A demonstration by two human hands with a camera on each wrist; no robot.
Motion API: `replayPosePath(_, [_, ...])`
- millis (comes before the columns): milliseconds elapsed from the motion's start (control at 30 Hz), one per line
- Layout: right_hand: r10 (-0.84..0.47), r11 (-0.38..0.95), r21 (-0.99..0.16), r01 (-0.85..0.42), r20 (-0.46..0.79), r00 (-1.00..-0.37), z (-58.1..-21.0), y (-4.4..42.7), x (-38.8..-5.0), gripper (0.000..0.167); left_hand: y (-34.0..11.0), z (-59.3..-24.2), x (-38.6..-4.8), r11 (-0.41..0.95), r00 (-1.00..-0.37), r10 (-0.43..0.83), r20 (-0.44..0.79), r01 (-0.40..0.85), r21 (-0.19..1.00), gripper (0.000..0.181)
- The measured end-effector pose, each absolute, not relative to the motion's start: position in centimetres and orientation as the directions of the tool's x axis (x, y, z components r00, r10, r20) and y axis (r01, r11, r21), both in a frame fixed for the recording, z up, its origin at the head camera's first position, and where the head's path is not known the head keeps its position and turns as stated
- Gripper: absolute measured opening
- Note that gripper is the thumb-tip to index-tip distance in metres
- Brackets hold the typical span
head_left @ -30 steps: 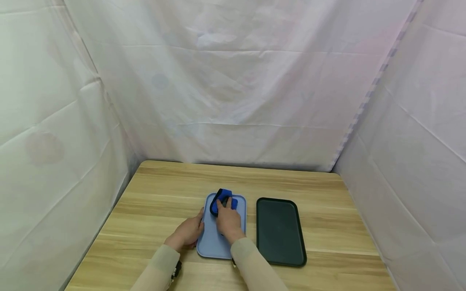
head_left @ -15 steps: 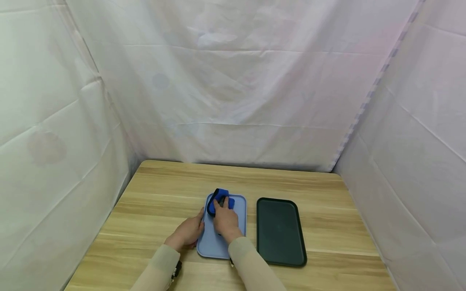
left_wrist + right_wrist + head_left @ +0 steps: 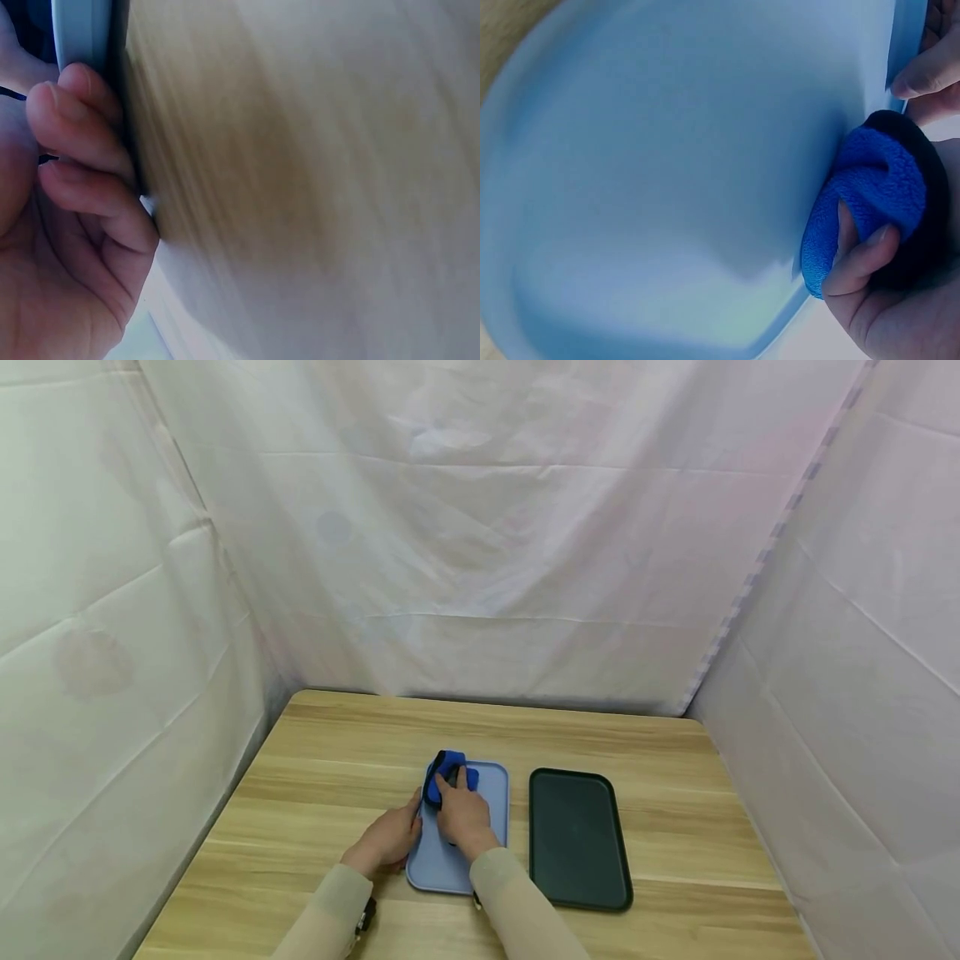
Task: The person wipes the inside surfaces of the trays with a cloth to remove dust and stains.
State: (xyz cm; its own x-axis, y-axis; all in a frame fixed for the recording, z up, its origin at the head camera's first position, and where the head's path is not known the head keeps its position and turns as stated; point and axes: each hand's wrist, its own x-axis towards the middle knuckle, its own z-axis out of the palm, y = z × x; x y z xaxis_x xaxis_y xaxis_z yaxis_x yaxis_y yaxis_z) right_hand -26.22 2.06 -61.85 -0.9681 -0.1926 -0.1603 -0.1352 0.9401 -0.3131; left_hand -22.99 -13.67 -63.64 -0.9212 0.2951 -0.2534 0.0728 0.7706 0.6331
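The blue cloth (image 3: 885, 180), edged in black and bunched into folds, lies at the far left corner of the light blue tray (image 3: 441, 870), overlapping the line of its rim in the head view. The right hand (image 3: 465, 817) grips the cloth; in the right wrist view its digits bend into the folds, while the head view shows two fingers extended forward over it. The left hand (image 3: 388, 837) holds the tray's left edge, thumb at the rim and remaining fingers curled along the outer side. The tray sits flat on the wood-grain table (image 3: 690, 835). To its right, near but apart, lies a dark green tray (image 3: 577, 839). Both forearms wear beige sleeves (image 3: 521, 897); a black band (image 3: 364, 914) shows beside the left cuff. Whitish sheets (image 3: 480, 543) hang behind and at both sides of the table.
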Motion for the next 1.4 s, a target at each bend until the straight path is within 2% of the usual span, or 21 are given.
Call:
replayPosePath(800, [-0.209,0.953,-0.261,-0.152,-0.207,-0.956,-62.0,1.7,-23.8,0.067,-13.6,-63.5,-22.9,0.780,-0.924,0.285,-0.253,0.070,0.622,0.060])
replayPosePath(1400, [-0.237,0.949,-0.250,-0.193,-0.160,-0.958,-61.7,1.8,-21.8,0.067,-13.6,-63.6,-23.0,0.769,-0.922,0.277,-0.270,0.044,0.638,0.061])
